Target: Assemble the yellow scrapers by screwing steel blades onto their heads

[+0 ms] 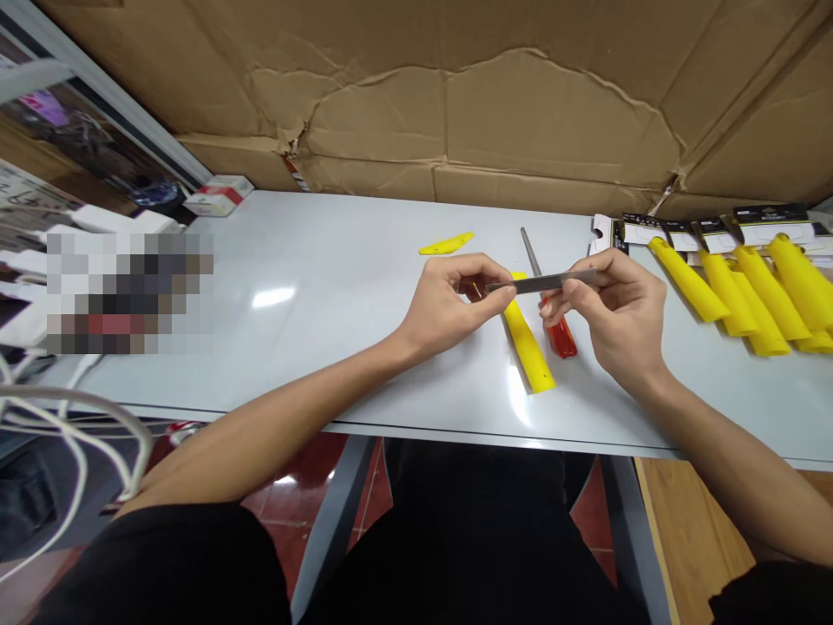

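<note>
Hands: two, both closed in a pinch on one dark metal bar (545, 282), left hand (459, 299) at its left end, right hand (615, 304) at its right end; bar held roughly level above the white table (312, 347). Under it: one yellow strip (530, 351), one red-handled tool (560, 338). Bar crosses in front of the strip's upper part; right fingers hide some of the tool. Farther back on the table: one small yellow piece (446, 244). Right side: at least five yellow sleeves (690, 279), overlapping, exact count uncertain, with printed cards (774, 227) at their upper ends. Left side: one small box (219, 196), several white cables (81, 469). Cardboard (495, 113) stands along the rear edge.
</note>
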Demonstrator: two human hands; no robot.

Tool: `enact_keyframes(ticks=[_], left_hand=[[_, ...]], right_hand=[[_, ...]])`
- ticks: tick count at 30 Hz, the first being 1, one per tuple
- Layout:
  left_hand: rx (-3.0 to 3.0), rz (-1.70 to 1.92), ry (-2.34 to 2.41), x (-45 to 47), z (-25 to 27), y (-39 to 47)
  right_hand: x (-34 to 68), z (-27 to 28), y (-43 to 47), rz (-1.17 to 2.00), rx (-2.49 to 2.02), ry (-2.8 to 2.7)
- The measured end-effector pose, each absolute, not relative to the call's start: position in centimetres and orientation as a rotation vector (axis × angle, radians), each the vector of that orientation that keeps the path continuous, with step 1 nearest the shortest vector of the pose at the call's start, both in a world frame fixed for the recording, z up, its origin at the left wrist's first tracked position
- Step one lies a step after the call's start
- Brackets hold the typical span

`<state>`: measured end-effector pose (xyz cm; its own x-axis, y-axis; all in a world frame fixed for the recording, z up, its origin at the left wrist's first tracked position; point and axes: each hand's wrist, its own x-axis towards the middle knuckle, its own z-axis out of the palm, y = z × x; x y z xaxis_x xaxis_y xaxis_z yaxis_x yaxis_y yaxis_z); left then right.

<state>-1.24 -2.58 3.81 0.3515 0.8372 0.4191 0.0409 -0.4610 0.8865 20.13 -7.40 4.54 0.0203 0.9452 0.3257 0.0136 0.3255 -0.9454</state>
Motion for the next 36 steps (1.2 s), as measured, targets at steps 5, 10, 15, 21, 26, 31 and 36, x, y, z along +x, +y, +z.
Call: enact_keyframes(ticks=[5, 10, 15, 21, 26, 31, 36], left_hand=[[1.790, 1.218, 0.786, -1.2, 3.7, -2.5], [1.862, 1.246, 0.823, -1.0, 3.8, -3.0], [1.961, 1.275, 0.788, -0.8, 3.8, -3.7], [2.006, 1.232, 0.818, -0.8, 3.9, -4.0], [2.098, 1.136, 0.832, -0.9, 3.6, -4.1], [2.129, 1.089, 0.786, -1.1, 3.5, -4.0], [2.020, 0.986, 0.570, -1.2, 4.2, -4.0]], right_hand=[[20.6, 4.0, -7.0, 1.000, -0.968, -1.331], [20.8, 3.5, -6.9, 1.080, -1.005, -1.321], [20.4, 3.2, -7.2, 1.049, -0.984, -1.255], [20.2, 3.0, -7.4, 0.970, -0.996, -1.255], [19.9, 3.4, -7.9, 0.932, -1.021, -1.312], [20.0, 4.7, -8.0, 0.986, -0.888, -1.560], [21.3, 5.1, -7.3, 1.147, -0.776, -1.736]])
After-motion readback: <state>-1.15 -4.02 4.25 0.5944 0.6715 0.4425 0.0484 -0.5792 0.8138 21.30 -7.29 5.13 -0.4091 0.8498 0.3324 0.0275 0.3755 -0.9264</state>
